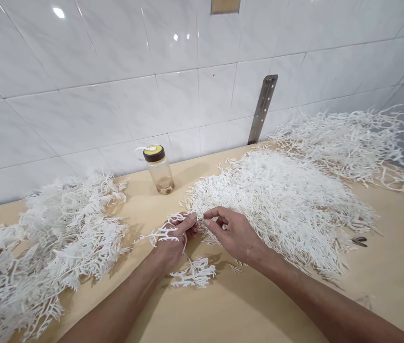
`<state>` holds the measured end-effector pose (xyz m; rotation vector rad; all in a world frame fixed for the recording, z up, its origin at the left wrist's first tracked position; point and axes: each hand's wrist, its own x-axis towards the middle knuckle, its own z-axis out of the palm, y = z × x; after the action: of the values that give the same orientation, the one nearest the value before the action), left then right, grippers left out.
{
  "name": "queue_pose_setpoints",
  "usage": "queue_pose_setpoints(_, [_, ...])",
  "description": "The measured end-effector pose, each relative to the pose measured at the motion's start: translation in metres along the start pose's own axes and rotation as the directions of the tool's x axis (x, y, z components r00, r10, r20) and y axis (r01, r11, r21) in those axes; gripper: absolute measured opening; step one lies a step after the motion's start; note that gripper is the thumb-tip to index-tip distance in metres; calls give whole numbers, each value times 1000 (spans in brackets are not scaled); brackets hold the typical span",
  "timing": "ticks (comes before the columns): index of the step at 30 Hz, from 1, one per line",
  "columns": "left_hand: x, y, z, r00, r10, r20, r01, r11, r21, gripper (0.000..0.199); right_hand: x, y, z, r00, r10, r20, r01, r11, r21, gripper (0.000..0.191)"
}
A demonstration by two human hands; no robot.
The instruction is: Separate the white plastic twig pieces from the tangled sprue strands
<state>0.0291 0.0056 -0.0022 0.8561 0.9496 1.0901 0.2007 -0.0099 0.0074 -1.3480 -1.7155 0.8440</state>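
Observation:
My left hand (176, 236) is closed on a white branching sprig (164, 233) that looks like plastic, its forked tips spreading over the back of the hand. From the same hand a thin stem runs down to another white branched cluster (195, 274) near the table. Close to the left fingertips, my right hand (236, 233) has thumb and index finger brought together; a small white bit shows there, too small to make out. Just behind the right hand lies a wide heap of fine white twig-like pieces (277, 195).
A pile of white branched sprigs (62, 233) covers the left side. Longer white strands (345, 143) are heaped at the back right. A clear bottle with a dark and yellow lid (159, 171) stands near the tiled wall. A metal bracket (263, 109) leans there, and small dark snips (359, 241) lie right.

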Motion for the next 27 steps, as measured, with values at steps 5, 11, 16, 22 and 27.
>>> queue_pose_setpoints(5, [1, 0, 2, 1000, 9, -6, -9, 1000, -6, 33, 2, 4, 9, 999, 44, 28, -48, 991, 122, 21])
queue_pose_setpoints(11, [-1, 4, 4, 999, -33, -3, 33, 999, -10, 33, 4, 7, 11, 998, 26, -56, -20, 993, 117, 21])
queue_pose_setpoints(16, [-3, 4, 4, 999, -33, -1, 33, 999, 13, 31, 4, 4, 11, 995, -84, -60, 88, 994, 68, 14])
queue_pose_setpoints(22, [-3, 2, 2, 999, -46, -7, 46, 999, 7, 29, 8, 2, 9, 983, -150, -103, 147, 988, -37, 12])
queue_pose_setpoints(27, [-4, 4, 3, 998, -56, 5, 56, 998, 5, 28, 7, 1, 10, 979, -191, -75, 191, 982, -10, 15])
